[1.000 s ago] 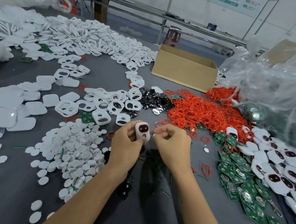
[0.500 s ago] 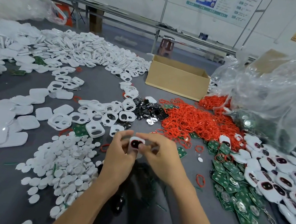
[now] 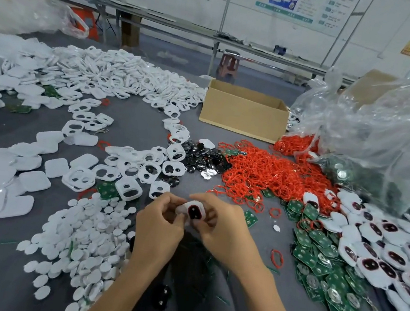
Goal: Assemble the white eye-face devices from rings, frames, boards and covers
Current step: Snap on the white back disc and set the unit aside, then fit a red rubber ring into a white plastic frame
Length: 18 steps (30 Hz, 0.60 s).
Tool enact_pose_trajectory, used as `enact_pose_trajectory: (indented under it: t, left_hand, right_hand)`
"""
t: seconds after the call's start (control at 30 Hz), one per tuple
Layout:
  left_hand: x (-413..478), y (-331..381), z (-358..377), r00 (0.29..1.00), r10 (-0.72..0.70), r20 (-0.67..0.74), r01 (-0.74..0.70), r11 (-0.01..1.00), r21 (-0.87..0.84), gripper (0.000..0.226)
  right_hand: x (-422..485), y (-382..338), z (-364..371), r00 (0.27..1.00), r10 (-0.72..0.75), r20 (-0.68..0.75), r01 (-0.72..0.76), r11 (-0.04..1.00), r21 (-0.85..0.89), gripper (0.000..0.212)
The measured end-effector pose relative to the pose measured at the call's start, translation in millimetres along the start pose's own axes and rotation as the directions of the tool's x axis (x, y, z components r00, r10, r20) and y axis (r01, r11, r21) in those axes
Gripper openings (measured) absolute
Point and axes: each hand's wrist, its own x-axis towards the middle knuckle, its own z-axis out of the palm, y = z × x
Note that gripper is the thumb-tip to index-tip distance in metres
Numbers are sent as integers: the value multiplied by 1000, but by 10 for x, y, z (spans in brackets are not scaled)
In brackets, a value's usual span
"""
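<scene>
Both our hands pinch the white eye-face device (image 3: pixel 194 212): it lies between left hand (image 3: pixel 158 226) and right hand (image 3: pixel 226 231), fingers curled on its sides, dark face up, near the red ring pile (image 3: pixel 272 177).

Head view of a grey table (image 3: pixel 136 127). Near centre, the left hand (image 3: pixel 158 229) and right hand (image 3: pixel 226 231) together pinch one white eye-face device (image 3: pixel 194 211), its dark red-rimmed face turned up. Near left: heap of white discs (image 3: pixel 84 234). Left: white covers (image 3: pixel 19 176). Just beyond the hands: white frames (image 3: pixel 131 170) and glossy black pieces (image 3: pixel 201 157). Centre right: red rings (image 3: pixel 267 174). Near right: green boards (image 3: pixel 316 243) and finished devices (image 3: pixel 391 251). Far centre: cardboard box (image 3: pixel 243 113). Far right: clear plastic bag (image 3: pixel 377 138).
</scene>
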Motion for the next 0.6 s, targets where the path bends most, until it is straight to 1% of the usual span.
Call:
enact_pose_trajectory:
  t: [0.07, 0.1, 0.13, 0.17, 0.27, 0.37, 0.43, 0.5, 0.53, 0.57, 0.6]
  left_hand:
    - [15, -7, -6, 1000, -18, -20, 18, 1000, 22, 33]
    - [17, -5, -5, 999, -28, -24, 28, 999, 29, 30]
    - [15, -2, -3, 999, -37, -23, 37, 999, 31, 29]
    - [9, 4, 0, 999, -43, -20, 44, 999, 28, 28]
    - [-11, 0, 9, 999, -45, -26, 46, 999, 26, 29]
    - [-9, 8, 12, 999, -49, -21, 50, 999, 6, 31]
    - [-8, 23, 18, 999, -54, -7, 54, 997, -50, 34]
    - [-22, 34, 25, 998, -70, 0, 70, 990, -120, 36]
    - [-31, 36, 25, 997, -80, -6, 78, 986, -150, 36]
    - [-38, 36, 22, 996, -86, -17, 82, 981, -174, 35]
    - [-46, 35, 18, 996, -89, -28, 82, 978, -190, 33]
  right_hand:
    - [-34, 6, 42, 997, 6, 74, -1, 998, -61, 61]
    - [-50, 3, 68, 996, 0, 93, 9, 995, -95, 68]
    - [-65, 3, 93, 995, -14, 96, 25, 994, -107, 71]
    - [-75, 7, 114, 996, -36, 83, 45, 993, -108, 69]
    - [-85, 17, 137, 996, -79, 29, 82, 988, -128, 55]
    - [-86, 20, 137, 998, -66, -5, 65, 986, -152, 50]
    - [-65, 36, 104, 998, -31, -57, 19, 979, -204, 45]
    - [-39, 81, 27, 992, 4, -124, -34, 970, -239, 31]
    - [-25, 112, -29, 991, 49, -124, -75, 973, -217, 24]
    - [-3, 138, -93, 989, 120, -86, -133, 975, -177, 23]
    - [30, 145, -160, 979, 204, -15, -204, 970, -135, 25]
